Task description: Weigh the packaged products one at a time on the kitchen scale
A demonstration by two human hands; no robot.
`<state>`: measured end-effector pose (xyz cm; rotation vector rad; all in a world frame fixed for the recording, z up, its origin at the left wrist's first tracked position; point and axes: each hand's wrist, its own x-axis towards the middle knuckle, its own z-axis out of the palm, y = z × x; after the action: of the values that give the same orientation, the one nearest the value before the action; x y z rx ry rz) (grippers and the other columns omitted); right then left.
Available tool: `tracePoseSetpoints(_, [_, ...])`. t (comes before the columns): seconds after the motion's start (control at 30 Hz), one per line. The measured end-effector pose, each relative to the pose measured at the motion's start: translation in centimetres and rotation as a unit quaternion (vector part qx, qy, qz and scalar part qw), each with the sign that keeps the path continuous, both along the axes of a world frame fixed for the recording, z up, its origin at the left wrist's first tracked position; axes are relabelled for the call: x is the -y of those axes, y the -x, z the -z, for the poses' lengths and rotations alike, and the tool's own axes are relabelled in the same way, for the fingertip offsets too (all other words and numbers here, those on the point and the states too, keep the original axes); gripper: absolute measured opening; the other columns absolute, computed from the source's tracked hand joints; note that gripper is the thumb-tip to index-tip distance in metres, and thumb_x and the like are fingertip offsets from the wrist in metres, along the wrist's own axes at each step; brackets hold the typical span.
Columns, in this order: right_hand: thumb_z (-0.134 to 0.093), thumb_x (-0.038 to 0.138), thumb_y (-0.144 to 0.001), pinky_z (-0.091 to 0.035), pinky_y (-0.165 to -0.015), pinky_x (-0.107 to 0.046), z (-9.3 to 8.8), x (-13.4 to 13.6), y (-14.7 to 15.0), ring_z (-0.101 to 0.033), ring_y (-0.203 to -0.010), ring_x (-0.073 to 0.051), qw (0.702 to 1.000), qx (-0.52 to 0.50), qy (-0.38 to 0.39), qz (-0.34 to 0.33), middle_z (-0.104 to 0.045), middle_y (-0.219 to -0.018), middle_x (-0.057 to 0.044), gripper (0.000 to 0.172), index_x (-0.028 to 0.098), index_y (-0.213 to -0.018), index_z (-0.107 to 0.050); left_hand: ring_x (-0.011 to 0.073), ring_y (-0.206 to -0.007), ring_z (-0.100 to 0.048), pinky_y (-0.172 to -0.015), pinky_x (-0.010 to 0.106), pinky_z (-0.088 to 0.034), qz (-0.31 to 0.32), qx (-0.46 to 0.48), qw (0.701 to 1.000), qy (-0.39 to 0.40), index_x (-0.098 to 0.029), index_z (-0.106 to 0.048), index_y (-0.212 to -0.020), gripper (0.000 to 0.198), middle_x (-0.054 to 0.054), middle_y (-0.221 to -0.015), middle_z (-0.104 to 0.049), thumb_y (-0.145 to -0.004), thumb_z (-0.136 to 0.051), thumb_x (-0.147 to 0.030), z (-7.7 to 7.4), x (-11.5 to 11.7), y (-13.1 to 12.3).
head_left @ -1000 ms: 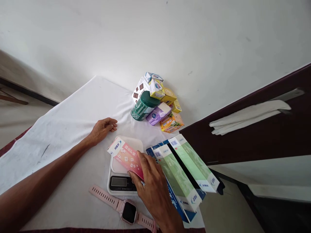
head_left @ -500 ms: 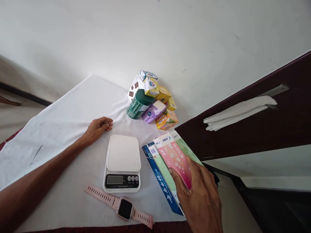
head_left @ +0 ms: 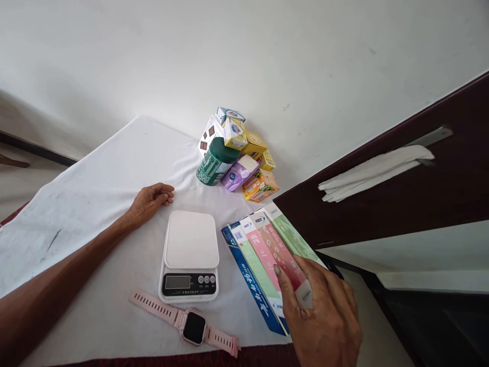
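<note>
My right hand (head_left: 321, 306) has its thumb and fingers around the near end of a pink box (head_left: 277, 247) with a white flower print. That box lies on or against a green box (head_left: 292, 232) and a blue-edged box with green panels (head_left: 250, 270); the exact stacking is partly hidden by the hand. My left hand (head_left: 152, 203) rests on the white cloth with fingers curled together and nothing visible in them. Between the hands stands a white digital scale (head_left: 191, 239) with a bare platform and a dark display.
A pink-strapped smartwatch (head_left: 194, 327) lies in front of the scale. Toward the wall stand a green canister (head_left: 217, 162), a purple pack (head_left: 239, 173), an orange box (head_left: 261, 185) and several small boxes. A white cloth (head_left: 376, 171) hangs on a handle of the dark panel at right.
The pink box has turned within the stack, so its lighter side face now shows beside the flowered one. My right hand has moved slightly right and down. The left hand stays put.
</note>
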<state>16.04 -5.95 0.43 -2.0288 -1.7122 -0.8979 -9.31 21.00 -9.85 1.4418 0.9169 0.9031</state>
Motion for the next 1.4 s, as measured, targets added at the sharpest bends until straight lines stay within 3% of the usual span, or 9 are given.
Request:
tracePoseSetpoints(0.3, [-0.037, 0.063, -0.103, -0.051, -0.073, -0.046, 1.6, 0.1, -1.1, -0.066, -0.095, -0.038, 0.996, -0.034, 0.072, 0.051, -0.072, -0.108, -0.02, 0.066, 0.007, -0.125, -0.064, 0.0207, -0.085, -0.07, -0.084, 0.041, -0.058, 0.004, -0.004, 1.0, -0.011, -0.014, -0.069, -0.108, 0.039, 0.008, -0.097, -0.072, -0.079, -0.061, -0.039, 0.3, -0.1, 0.0])
tracePoseSetpoints(0.47, [-0.045, 0.065, -0.1, -0.054, -0.081, -0.049, 2.2, 0.0, -1.6, -0.068, -0.103, -0.038, 0.993, -0.087, 0.07, 0.043, -0.071, -0.114, -0.022, 0.068, 0.007, -0.13, -0.062, 0.0208, -0.085, -0.069, -0.084, 0.041, -0.058, 0.004, -0.006, 1.0, -0.014, -0.014, -0.068, -0.108, 0.039, 0.008, -0.098, -0.072, -0.08, -0.061, -0.039, 0.1, 0.1, 0.1])
tracePoseSetpoints(0.67, [-0.06, 0.057, -0.097, -0.054, -0.093, -0.046, 1.9, -1.3, 1.0, -0.067, -0.109, -0.032, 0.985, -0.166, 0.035, -0.042, -0.069, -0.118, -0.016, 0.055, 0.015, -0.132, -0.061, 0.0196, -0.085, -0.069, -0.085, 0.04, -0.057, 0.008, -0.005, 1.0, -0.008, -0.014, -0.068, -0.108, 0.037, 0.008, -0.099, -0.071, -0.081, -0.06, -0.038, -0.2, 0.3, 0.1])
tracePoseSetpoints(0.83, [-0.062, 0.046, -0.099, -0.055, -0.095, -0.046, 3.4, -4.1, 4.6, -0.063, -0.115, -0.03, 0.961, -0.211, 0.085, -0.158, -0.065, -0.126, -0.014, 0.05, 0.017, -0.14, -0.053, 0.0192, -0.083, -0.069, -0.083, 0.04, -0.058, 0.005, 0.006, 1.0, -0.009, -0.015, -0.068, -0.107, 0.033, 0.007, -0.096, -0.071, -0.081, -0.059, -0.033, 0.2, 0.1, 0.0])
tracePoseSetpoints(1.1, [-0.059, 0.043, -0.101, -0.055, -0.096, -0.054, 6.5, -6.6, 6.0, -0.062, -0.116, -0.033, 0.953, -0.21, 0.121, -0.184, -0.065, -0.127, -0.016, 0.049, 0.019, -0.142, -0.049, 0.0176, -0.082, -0.069, -0.081, 0.037, -0.058, 0.01, 0.014, 1.0, -0.003, -0.015, -0.069, -0.107, 0.03, 0.007, -0.097, -0.071, -0.082, -0.058, -0.029, 0.3, 0.0, 0.0])
tracePoseSetpoints(1.23, [-0.06, 0.047, -0.1, -0.052, -0.104, -0.054, 6.2, -6.1, 5.5, -0.058, -0.127, -0.032, 0.935, -0.267, 0.136, -0.191, -0.061, -0.136, -0.015, 0.056, 0.021, -0.147, -0.046, 0.018, -0.084, -0.069, -0.084, 0.038, -0.058, 0.013, 0.007, 1.0, 0.002, -0.015, -0.068, -0.108, 0.03, 0.008, -0.098, -0.071, -0.083, -0.059, -0.031, 0.2, 0.1, 0.0])
tracePoseSetpoints(1.4, [-0.053, 0.049, -0.102, -0.049, -0.108, -0.057, 7.1, -3.2, 4.9, -0.052, -0.139, -0.034, 0.892, -0.426, 0.075, -0.131, -0.051, -0.152, -0.018, 0.068, 0.022, -0.16, -0.031, 0.0216, -0.092, -0.07, -0.088, 0.041, -0.057, 0.018, -0.015, 1.0, -0.011, -0.015, -0.067, -0.112, 0.041, 0.01, -0.106, -0.071, -0.09, -0.059, -0.049, -1.1, 0.5, 0.7])
